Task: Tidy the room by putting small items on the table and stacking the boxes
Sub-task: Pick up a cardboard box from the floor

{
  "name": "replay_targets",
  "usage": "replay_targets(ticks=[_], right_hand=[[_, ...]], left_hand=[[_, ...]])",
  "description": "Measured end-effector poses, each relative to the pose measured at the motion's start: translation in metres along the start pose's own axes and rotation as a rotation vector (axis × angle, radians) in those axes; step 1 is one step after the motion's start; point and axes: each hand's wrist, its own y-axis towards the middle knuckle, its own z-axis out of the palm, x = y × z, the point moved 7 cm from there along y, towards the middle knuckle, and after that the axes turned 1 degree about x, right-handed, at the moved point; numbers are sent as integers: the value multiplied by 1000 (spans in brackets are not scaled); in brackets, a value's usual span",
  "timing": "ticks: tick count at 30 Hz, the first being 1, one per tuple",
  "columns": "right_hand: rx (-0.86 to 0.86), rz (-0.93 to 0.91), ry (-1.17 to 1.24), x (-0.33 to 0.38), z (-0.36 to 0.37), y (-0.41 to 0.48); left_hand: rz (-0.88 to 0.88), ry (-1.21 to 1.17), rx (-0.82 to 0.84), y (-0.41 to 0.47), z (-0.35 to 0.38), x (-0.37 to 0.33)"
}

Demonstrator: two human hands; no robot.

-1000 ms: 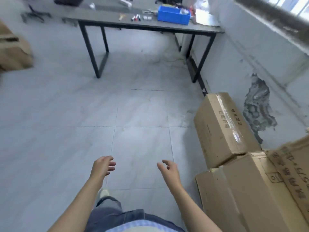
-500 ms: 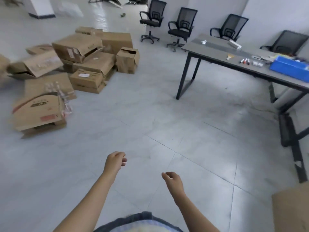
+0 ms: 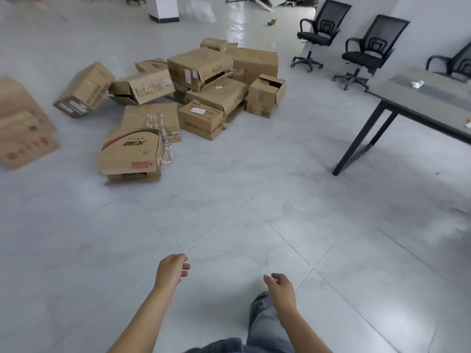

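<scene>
Cardboard boxes (image 3: 201, 68), perhaps twelve, three chairs (image 3: 316, 36), one table (image 3: 420, 100), two loose hands (image 3: 171, 270) (image 3: 281, 289)

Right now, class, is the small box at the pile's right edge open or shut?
Open. The small box has its top flaps standing apart, showing a dark interior; whether it holds anything cannot be told.

I see a pale grey tiled floor (image 3: 254, 200) carrying a jumbled heap of brown cardboard boxes (image 3: 204, 80), several tipped over, and black mesh office chairs (image 3: 316, 36). A grey-topped table with black legs (image 3: 420, 103) stands at the right, bearing a crumpled white scrap (image 3: 417, 84).
</scene>
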Motion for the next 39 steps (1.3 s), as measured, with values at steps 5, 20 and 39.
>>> replay_targets(ticks=[5,20,39], right_hand=[[32,-45,58,55,-16,65],[56,-117,367,306,-110,285],[94,-59,201,544,34,452]], left_hand=[[-46,-8,-29,48,44,-41],[164,-100,-12,169,204,-298],[-15,-355,-184,463,102,-481]])
